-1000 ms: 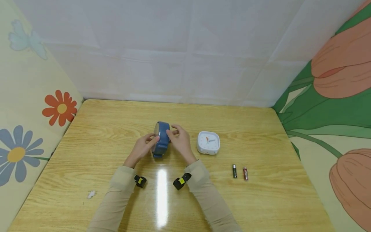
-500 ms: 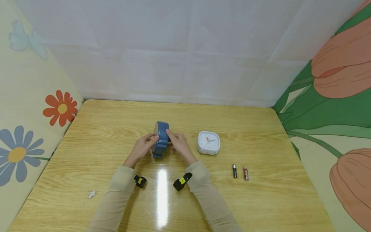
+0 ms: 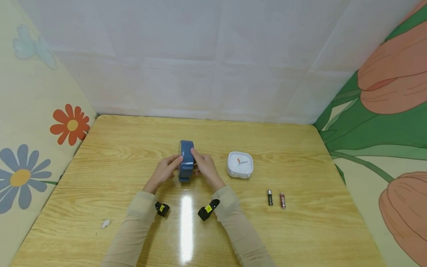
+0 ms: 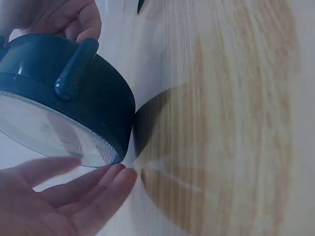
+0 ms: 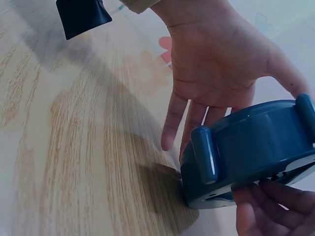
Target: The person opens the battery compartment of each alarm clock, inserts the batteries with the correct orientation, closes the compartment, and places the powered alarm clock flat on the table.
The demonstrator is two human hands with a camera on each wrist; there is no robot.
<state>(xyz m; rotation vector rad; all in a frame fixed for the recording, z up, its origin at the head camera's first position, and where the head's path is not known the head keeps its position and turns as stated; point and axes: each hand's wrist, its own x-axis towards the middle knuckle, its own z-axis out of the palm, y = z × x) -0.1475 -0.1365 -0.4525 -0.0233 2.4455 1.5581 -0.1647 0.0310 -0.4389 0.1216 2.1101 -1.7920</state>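
Note:
A blue round alarm clock [image 3: 186, 157] with short stub feet stands on edge near the table's middle, its face turned toward the left hand. The left hand [image 3: 162, 171] holds it from the left, thumb on the rim; in the left wrist view its fingers [image 4: 101, 199] reach along the clear front. From the right, the right hand [image 3: 208, 170] grips the clock, thumb on the rim. Its fingers [image 5: 270, 204] work at the open back of the casing in the right wrist view, where small dark details show; they partly hide that back.
A white square alarm clock [image 3: 240, 164] lies face up right of the hands. Two batteries, one dark [image 3: 270, 197] and one red [image 3: 282, 200], lie farther right. A small white scrap [image 3: 105, 223] sits at the left on the wooden table [image 3: 300, 237].
The right hand's raised fingers have gone down behind the blue clock's back. The clock has turned a little, so less of its face shows. The left hand keeps its hold.

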